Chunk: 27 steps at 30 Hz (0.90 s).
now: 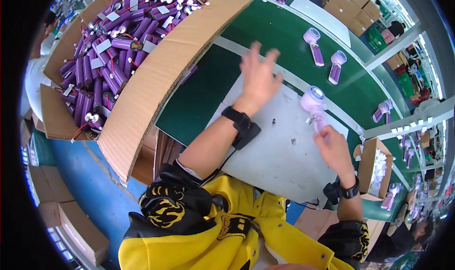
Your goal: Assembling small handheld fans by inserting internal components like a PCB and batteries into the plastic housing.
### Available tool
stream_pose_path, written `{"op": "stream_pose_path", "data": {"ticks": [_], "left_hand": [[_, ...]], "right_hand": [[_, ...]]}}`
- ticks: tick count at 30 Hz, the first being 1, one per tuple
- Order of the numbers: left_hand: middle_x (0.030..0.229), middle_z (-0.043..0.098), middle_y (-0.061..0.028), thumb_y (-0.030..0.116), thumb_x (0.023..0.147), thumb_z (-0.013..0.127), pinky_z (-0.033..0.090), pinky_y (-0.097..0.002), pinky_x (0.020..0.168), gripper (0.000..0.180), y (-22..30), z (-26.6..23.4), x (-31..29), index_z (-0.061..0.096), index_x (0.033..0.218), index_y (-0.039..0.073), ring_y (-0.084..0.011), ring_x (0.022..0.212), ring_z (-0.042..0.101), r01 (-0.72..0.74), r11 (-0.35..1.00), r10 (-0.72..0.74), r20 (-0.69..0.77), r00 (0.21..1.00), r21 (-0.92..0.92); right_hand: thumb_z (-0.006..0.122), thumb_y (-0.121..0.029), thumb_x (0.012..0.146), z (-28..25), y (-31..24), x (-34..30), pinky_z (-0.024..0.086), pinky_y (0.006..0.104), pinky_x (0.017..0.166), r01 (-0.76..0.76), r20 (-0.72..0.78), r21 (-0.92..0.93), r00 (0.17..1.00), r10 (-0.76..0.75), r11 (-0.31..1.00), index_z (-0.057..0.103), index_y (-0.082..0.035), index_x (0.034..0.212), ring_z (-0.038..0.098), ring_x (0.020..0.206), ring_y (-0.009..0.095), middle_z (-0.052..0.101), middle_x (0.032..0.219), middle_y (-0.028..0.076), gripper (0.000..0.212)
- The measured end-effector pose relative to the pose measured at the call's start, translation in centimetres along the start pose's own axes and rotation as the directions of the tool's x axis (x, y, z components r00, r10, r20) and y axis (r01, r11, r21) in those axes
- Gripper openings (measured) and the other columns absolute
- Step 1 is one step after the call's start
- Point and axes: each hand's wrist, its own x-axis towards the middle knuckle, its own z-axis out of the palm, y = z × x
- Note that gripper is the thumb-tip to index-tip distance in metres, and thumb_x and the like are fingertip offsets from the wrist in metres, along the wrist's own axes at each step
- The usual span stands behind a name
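Factory lighting and metal uprights framed a busy workshop, where a dark green work surface point(194, 106) curved across the wide view beneath a pale grey mat point(260, 161). On the left stood a large cardboard carton point(163, 80), heaped with purple cylindrical battery cells point(109, 76) trailing red and black wires. Beyond the mat, on a green strip point(265, 21), lay a pale purple handheld fan point(315, 52) and, just beside it, a second handheld fan point(335, 71).

Centre right was the lilac handheld fan point(313, 99) in use, raised over the far right part of the mat. The right hand point(333, 149) was closed around the lower end of its handle. From that grip the fan's long axis ran away from the wearer and slightly left, its round head farthest out. The left hand point(260, 78) was well apart from the right, fingers spread and blurred, with nothing visible in its grasp. It sat to the left of the fan's head, not touching it, so the right hand was plainly the nearer one.

Close to the right forearm, a small cardboard box point(367, 168) held loose white pieces point(379, 168), too small to identify.
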Motion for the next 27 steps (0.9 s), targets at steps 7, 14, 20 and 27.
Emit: {"op": "stream_pose_path", "data": {"ticks": [7, 14, 20, 27], "left_hand": [[0.143, 0.032, -0.0301, 0.030, 0.078, 0.073, 0.029, -0.0616, 0.103, 0.071, -5.5, -4.0, 2.3, 0.044, 0.140, 0.013, -0.0496, 0.132, 0.029, 0.358, 0.827, -0.292, -0.214, 0.932, 0.432], [0.149, 0.036, -0.0148, 0.039, 0.079, 0.071, 0.027, -0.0633, 0.106, 0.064, -7.4, -6.7, 2.2, 0.051, 0.136, 0.018, -0.0459, 0.133, 0.035, 0.459, 0.689, -0.460, -0.150, 0.875, 0.561], [0.124, 0.063, -0.0083, 0.021, 0.082, 0.069, 0.036, -0.0591, 0.099, 0.042, -10.2, -6.9, 2.5, 0.064, 0.123, 0.015, -0.0397, 0.120, 0.051, 0.365, 0.765, -0.437, 0.013, 0.899, 0.530], [0.089, 0.072, -0.0096, -0.003, 0.083, 0.061, 0.055, -0.0342, 0.075, 0.024, -7.4, -8.3, 4.0, 0.072, 0.102, 0.007, -0.0247, 0.077, 0.069, 0.158, 0.979, -0.153, -0.046, 0.987, 0.127]], "right_hand": [[0.064, -0.023, 0.093, 2.6, 0.4, 0.1, 0.034, 0.0310, 0.049, -0.030, 0.128, 0.208, 0.992, 0.003, 0.978, 0.056, 0.002, 0.074, 0.044, 0.051, 0.011, 0.048, 0.055, 0.007, 0.033], [0.062, -0.015, 0.095, 6.0, 4.8, 0.2, 0.028, 0.0255, 0.050, -0.001, -0.038, 0.578, 0.999, 0.028, 0.816, 0.056, 0.002, 0.070, 0.036, 0.058, 0.004, 0.045, 0.057, -0.002, 0.031], [0.062, -0.015, 0.095, 6.0, 4.7, 0.8, 0.026, 0.0250, 0.050, 0.021, -0.055, 0.583, 0.998, 0.014, 0.812, 0.055, 0.001, 0.068, 0.035, 0.058, 0.004, 0.043, 0.057, -0.004, 0.032], [0.065, -0.015, 0.094, 6.1, 3.3, 0.9, 0.031, 0.0235, 0.053, 0.073, -0.138, 0.639, 0.990, 0.021, 0.766, 0.057, 0.001, 0.075, 0.040, 0.060, 0.005, 0.048, 0.063, -0.002, 0.026]]}}
